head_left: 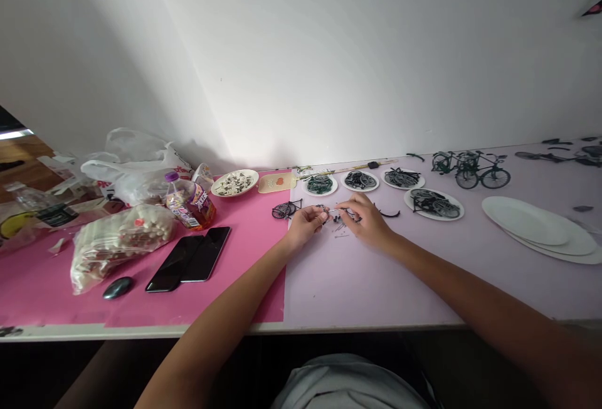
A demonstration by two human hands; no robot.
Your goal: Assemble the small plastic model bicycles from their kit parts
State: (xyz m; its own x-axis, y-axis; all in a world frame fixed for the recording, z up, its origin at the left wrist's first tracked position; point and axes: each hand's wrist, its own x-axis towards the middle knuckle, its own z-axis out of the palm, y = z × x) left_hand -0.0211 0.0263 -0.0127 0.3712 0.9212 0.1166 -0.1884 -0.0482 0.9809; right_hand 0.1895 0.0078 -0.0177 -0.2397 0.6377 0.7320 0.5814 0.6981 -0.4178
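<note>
My left hand [306,226] is closed in a pinch near the seam of the pink and lilac coverings; what sits in its fingertips is small, dark and mostly hidden. Facing it, my right hand [365,222] pinches a thin, pale rod [335,210] that reaches across to the left fingertips. Under the hands lie several tiny pins and dark bits [340,228]. A black model bicycle part with a spoked wheel [284,210] lies left of my left hand. A curved black strip [390,214] lies just right of my right hand.
Behind the hands stand plates of model bicycle parts, one of them a white plate [305,187]. Assembled model bicycles [482,174] and stacked white plates [527,221] are at right. On the left are phones [207,255], a drink bottle [188,203] and a stuffed plastic bag [120,239].
</note>
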